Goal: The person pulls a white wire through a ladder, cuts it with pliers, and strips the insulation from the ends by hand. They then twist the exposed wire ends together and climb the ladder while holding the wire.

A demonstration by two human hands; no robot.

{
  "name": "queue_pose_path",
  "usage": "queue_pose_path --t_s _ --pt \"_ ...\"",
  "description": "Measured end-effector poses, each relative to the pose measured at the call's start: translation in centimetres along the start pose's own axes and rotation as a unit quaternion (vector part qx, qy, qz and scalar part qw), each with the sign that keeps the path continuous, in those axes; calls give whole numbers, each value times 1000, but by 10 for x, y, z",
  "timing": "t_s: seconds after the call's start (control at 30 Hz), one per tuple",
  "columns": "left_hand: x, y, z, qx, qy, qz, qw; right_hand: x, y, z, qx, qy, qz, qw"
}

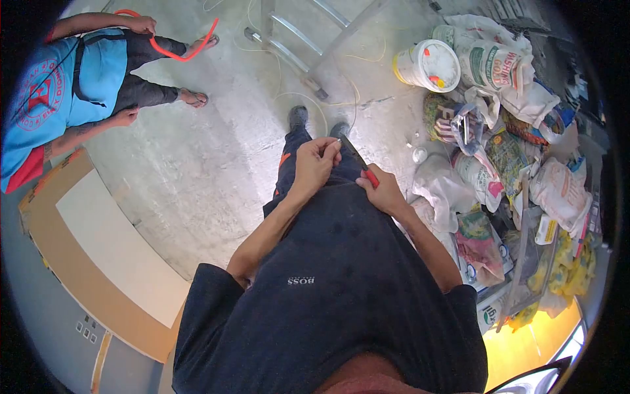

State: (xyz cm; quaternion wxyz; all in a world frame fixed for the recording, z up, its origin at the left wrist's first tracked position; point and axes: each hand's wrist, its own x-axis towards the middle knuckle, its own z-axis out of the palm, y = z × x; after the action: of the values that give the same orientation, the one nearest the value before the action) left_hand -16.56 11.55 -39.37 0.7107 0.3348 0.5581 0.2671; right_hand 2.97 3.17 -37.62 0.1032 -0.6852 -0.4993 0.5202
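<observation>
My left hand is closed in a pinch in front of my waist, with a small pale bit showing at its fingertips; I cannot tell what it is. In my right hand is a knife-like tool with a red handle and a long dark blade. The blade points up and left, its tip right beside the left fingertips. A thin wire comes over the floor towards that tip.
Bags and sacks are heaped on the right, beside a white bucket. A metal ladder stands ahead amid loose wires. At left, a person in a blue vest holds an orange-red tube. A brown-bordered panel is at lower left.
</observation>
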Motion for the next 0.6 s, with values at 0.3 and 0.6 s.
queue_pose_path --t_s 0.3,0.6 --pt "25 25 -31 32 -9 23 999 24 -30 -22 10 -40 -40 998" --pt "22 82 -90 87 -130 4 988 -1 -20 -62 213 -153 99 960"
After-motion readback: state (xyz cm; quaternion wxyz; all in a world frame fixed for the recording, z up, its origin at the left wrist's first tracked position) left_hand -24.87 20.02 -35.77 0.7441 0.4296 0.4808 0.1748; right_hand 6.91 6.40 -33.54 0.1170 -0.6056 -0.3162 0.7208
